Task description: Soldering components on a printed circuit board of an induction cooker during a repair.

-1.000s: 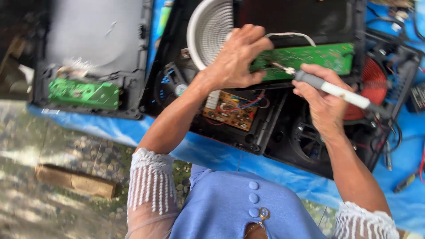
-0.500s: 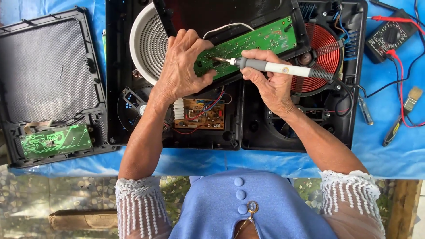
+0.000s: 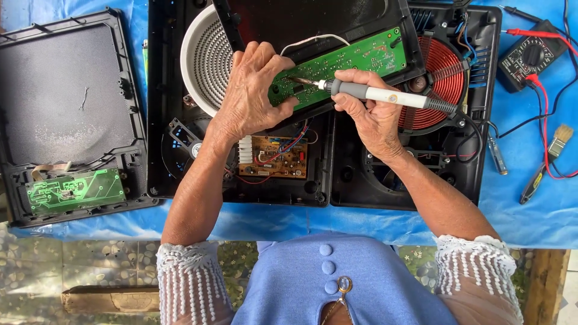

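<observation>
Pinning the long green circuit board (image 3: 346, 66) flat w/ spread fingers, left hand (image 3: 253, 96) steadies it atop the opened black cooker housing (image 3: 337, 180) so right hand (image 3: 367, 111), closed round the soldering iron (image 3: 385, 95), can rest its tip on the board's left part.

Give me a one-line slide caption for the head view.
Left hand steadies a green circuit board while the right hand touches a soldering iron to it, over an opened cooktop.

Makeshift outdoor repair spot, blue tarp (image 3: 542, 222), opened cooktop (image 3: 337, 180), multimeter (image 3: 530, 60), stone paving (image 3: 72, 265)
</observation>
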